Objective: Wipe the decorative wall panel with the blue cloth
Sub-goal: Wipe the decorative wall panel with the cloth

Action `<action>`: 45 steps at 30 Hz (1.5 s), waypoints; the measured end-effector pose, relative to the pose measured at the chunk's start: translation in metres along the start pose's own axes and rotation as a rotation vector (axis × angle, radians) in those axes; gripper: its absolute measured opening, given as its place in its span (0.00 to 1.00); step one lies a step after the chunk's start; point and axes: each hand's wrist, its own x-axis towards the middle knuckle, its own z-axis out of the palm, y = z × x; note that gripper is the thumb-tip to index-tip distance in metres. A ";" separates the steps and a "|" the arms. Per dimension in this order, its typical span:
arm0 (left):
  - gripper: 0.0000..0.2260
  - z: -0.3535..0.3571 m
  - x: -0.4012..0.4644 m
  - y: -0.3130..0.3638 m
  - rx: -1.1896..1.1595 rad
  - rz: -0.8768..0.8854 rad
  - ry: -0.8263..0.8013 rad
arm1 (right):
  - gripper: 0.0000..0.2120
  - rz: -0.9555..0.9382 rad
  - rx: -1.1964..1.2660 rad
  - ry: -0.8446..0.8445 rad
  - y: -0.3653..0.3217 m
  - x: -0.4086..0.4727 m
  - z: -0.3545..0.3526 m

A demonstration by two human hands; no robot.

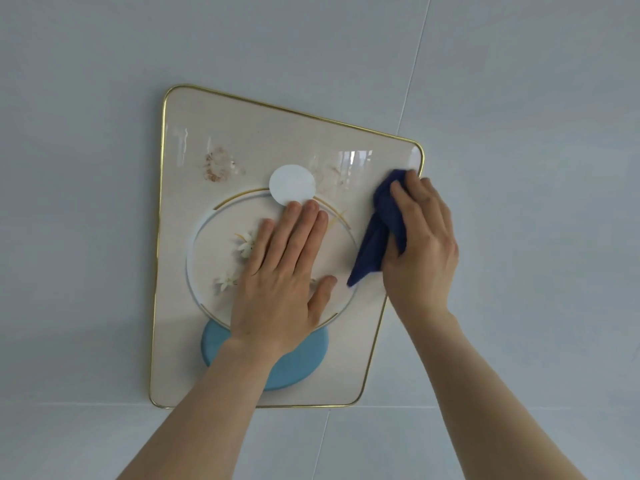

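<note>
The decorative wall panel (194, 161) hangs on the wall, cream with a thin gold rim, a large ring motif, a white disc and a blue disc low down. My left hand (284, 271) lies flat on the panel's middle, fingers spread, holding nothing. My right hand (420, 237) grips a bunched dark blue cloth (381, 233) and presses it against the panel near its right edge, just below the upper right corner. A tail of the cloth hangs down to the left of my palm.
Pale grey wall tiles (104, 306) surround the panel, with thin joint lines running past its right side and beneath its lower edge. Both my forearms reach up from the bottom of the view.
</note>
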 end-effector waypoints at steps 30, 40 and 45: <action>0.36 -0.031 0.001 0.004 -0.151 -0.027 -0.084 | 0.29 -0.181 -0.018 -0.395 -0.001 -0.038 -0.049; 0.35 -0.052 0.006 -0.010 -0.188 -0.039 -0.035 | 0.10 0.847 0.584 -0.367 -0.035 -0.002 -0.082; 0.30 -0.050 0.018 -0.015 -0.265 -0.102 0.028 | 0.20 0.491 0.538 -0.124 -0.058 0.027 -0.058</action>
